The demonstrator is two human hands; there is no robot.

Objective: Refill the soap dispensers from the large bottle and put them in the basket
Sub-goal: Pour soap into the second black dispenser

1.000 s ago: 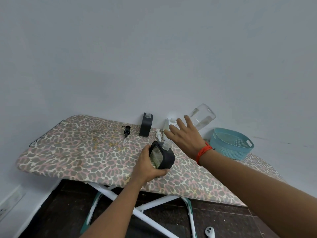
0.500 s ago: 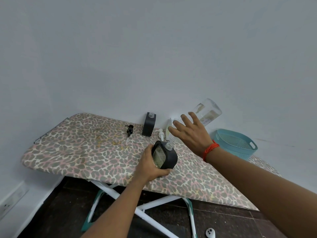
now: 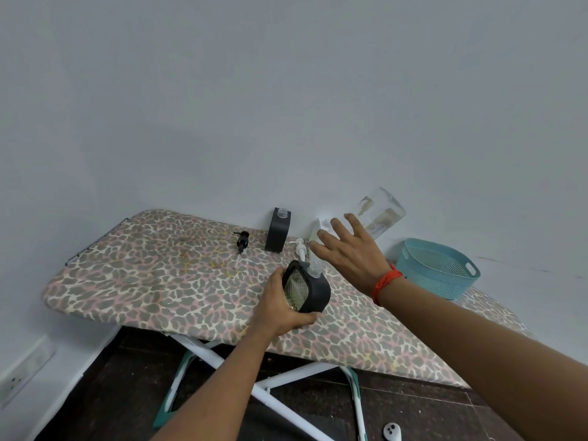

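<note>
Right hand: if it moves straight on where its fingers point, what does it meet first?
Probably the white object leaning at the wall, just beyond the right hand, which holds the tipped bottle. Depth is unclear, so it could pass beside it and reach the wall.

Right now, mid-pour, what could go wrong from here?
1. The large bottle is tipped steeply, its neck at the small mouth of the black dispenser; a slight drift could spill soap on the ironing board.
2. The left hand holds the dispenser tilted; overfilling or a slip might tip soap out.
3. The right hand holds the bottle with spread fingers, possibly a loose grip.
</note>
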